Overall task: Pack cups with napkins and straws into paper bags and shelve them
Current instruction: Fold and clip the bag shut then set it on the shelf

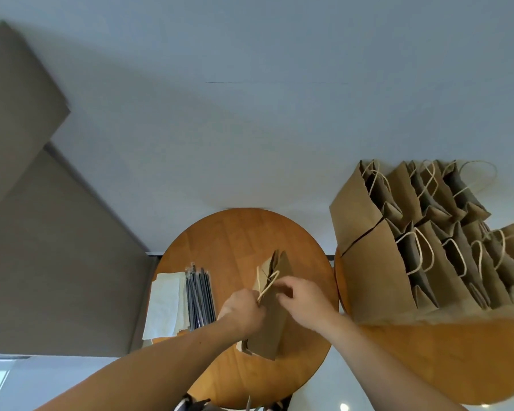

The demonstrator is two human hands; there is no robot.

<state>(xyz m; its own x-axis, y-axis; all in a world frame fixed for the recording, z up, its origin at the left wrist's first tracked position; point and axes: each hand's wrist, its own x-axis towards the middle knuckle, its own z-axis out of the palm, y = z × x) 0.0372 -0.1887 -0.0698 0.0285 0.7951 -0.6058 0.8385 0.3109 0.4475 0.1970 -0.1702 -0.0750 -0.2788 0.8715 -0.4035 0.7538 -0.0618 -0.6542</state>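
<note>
A brown paper bag [269, 327] with twine handles stands on a round wooden table [229, 238]. My left hand [244, 308] grips its left handle and top edge. On the bag's right side, my right hand [301, 298] pinches the top edge. The bag's mouth points away from me and its inside is hidden. A stack of white napkins [166, 304] lies at the table's left, with a bundle of dark wrapped straws [199, 295] beside it. No cup is visible.
A second round wooden table [428, 360] at the right bears several open paper bags [422, 241] standing in rows. A grey cabinet or wall [42, 232] rises at the left. The pale floor spreads beyond both tables.
</note>
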